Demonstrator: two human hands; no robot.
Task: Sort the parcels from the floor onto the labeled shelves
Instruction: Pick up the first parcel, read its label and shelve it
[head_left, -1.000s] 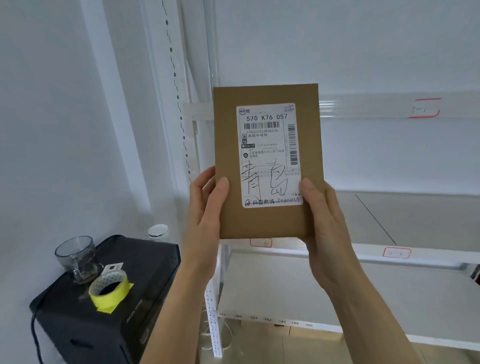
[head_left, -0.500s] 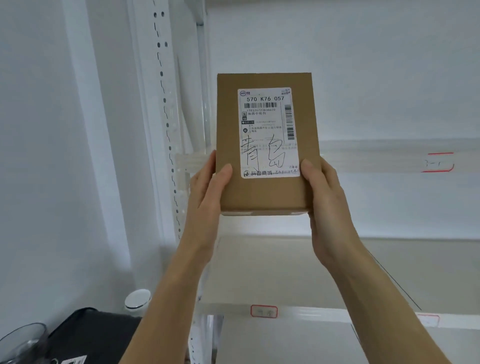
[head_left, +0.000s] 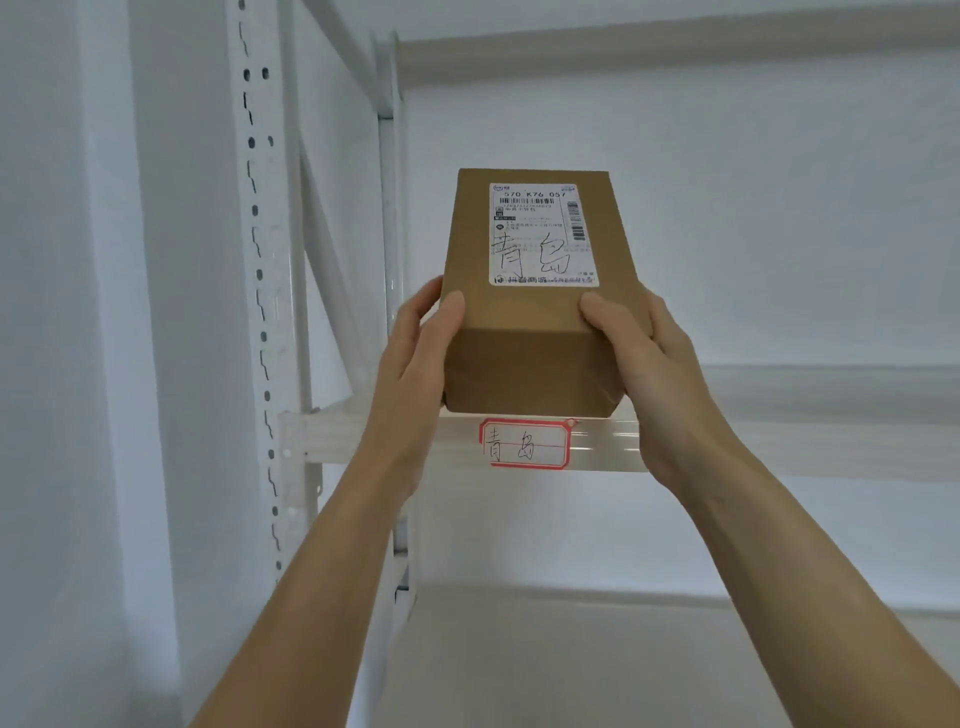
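Note:
A brown cardboard parcel (head_left: 535, 358) with a white shipping label and handwritten characters is held up between both hands. My left hand (head_left: 415, 358) grips its left side and my right hand (head_left: 649, 374) grips its right side. The parcel is tilted back, with its near end just above the front beam of the upper shelf (head_left: 374, 441). A red-bordered shelf label (head_left: 524, 444) with matching handwritten characters sits on that beam, directly below the parcel.
The white perforated upright post (head_left: 257, 260) of the rack stands to the left, with a diagonal brace behind it. A lower shelf board (head_left: 623, 649) lies below. White walls surround the rack.
Both hands have raised the parcel and tipped its top away, bringing it over the upper shelf beam. The view has tilted up, so the black box and tape roll are gone.

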